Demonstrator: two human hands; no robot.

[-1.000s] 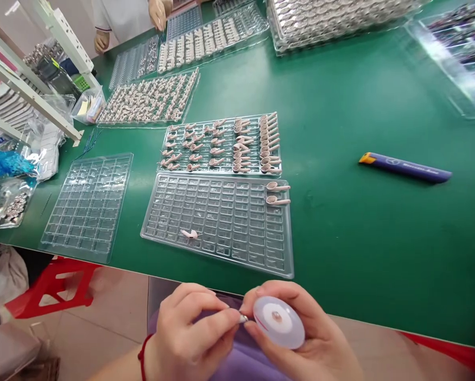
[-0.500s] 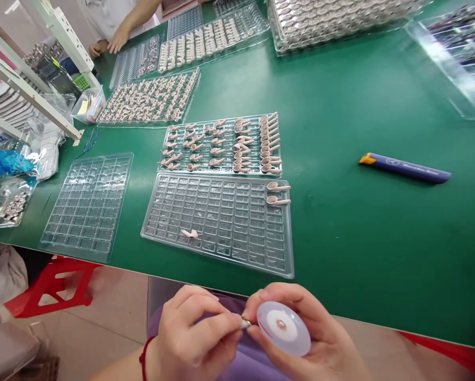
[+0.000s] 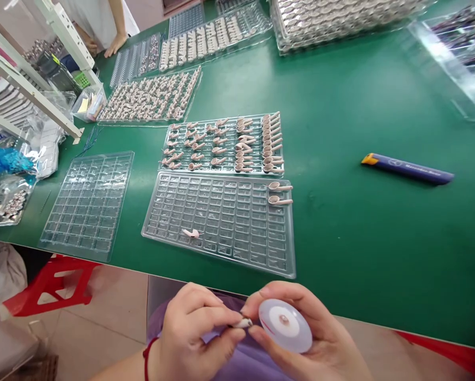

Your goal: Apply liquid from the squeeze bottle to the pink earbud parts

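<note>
Pinched between the thumb and fingers of my left hand (image 3: 203, 328) is a small pale spoon-shaped piece (image 3: 243, 323), mostly covered by the fingertips. My right hand (image 3: 320, 333) is closed around a translucent white round disc (image 3: 285, 326) with a white centre and a brownish middle spot. Its thumb and fingertip touch the piece's right end. Both hands are below the table's front edge. Beyond them lies a clear compartment tray (image 3: 221, 222), with two beige spoon-shaped pieces (image 3: 279, 200) at its right end and a whiter one (image 3: 191, 233) near its front.
Behind it is a tray of similar pieces (image 3: 221, 143). An empty clear tray (image 3: 88, 206) lies left, a blue-and-yellow cutter-like tool (image 3: 408, 169) right. Filled trays (image 3: 152, 98) and stacked trays (image 3: 340, 26) stand farther back. Another person's hand (image 3: 116, 45) rests on the far-left edge.
My left thumb has dropped lower, showing more of the small piece. The right hand and disc have barely moved. The other person's arm at the back has shifted left.
</note>
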